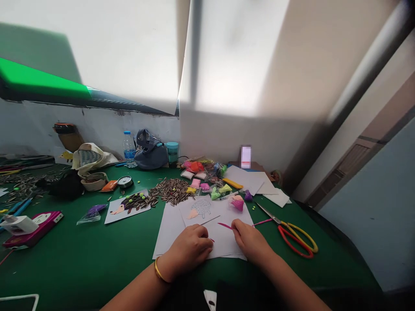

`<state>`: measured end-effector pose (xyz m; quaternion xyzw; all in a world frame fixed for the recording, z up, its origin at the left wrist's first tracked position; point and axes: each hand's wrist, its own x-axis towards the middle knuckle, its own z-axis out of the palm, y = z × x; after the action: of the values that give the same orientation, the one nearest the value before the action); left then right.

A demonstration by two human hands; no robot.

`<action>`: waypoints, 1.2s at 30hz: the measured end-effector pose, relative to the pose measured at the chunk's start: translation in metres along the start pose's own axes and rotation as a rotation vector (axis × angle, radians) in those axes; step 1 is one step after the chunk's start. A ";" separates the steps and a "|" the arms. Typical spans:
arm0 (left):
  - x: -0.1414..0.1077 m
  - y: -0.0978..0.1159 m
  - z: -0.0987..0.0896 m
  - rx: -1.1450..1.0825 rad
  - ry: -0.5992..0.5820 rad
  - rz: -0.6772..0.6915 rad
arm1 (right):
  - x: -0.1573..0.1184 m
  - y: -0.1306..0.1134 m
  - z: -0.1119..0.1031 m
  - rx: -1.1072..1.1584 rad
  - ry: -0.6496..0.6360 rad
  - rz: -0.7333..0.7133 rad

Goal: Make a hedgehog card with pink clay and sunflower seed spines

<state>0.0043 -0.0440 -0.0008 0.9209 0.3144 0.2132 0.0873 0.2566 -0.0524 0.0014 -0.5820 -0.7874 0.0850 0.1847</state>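
My right hand (248, 239) is closed around a thin pink modelling tool (224, 225), its pointed blade towards the left and its other end showing past the knuckles. Over the front of the white paper (165, 233), my left hand (191, 245) has its fingers curled together. A small dark pink piece (212, 240) shows at those fingertips; what it is I cannot make out. Just beyond both hands lies a card with a hedgehog drawing (202, 208), its face covered in peach clay (193, 214). An opened packet of pink clay (237, 203) sits at the paper's top right.
Large scissors (292, 235) with red and yellow handles lie to the right. A pile of sunflower seeds (173, 191) and several clay packets (202, 175) are at the back. Leftward are a seed-covered hedgehog card (129, 207), a purple clay packet (92, 214) and a magenta device (35, 229).
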 end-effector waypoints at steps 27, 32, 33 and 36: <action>0.000 0.000 0.000 0.110 0.003 -0.040 | 0.005 -0.005 0.017 0.048 0.061 -0.140; 0.000 0.001 0.001 0.117 -0.014 -0.022 | 0.004 -0.009 0.024 0.004 0.097 -0.181; 0.000 0.001 0.001 0.116 -0.014 -0.024 | 0.004 -0.009 0.025 -0.004 0.103 -0.191; 0.000 0.001 0.001 0.120 -0.026 -0.027 | 0.004 -0.009 0.025 -0.037 0.111 -0.220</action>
<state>0.0051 -0.0448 -0.0019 0.9228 0.3380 0.1807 0.0391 0.2377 -0.0494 -0.0179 -0.4990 -0.8365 0.0172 0.2256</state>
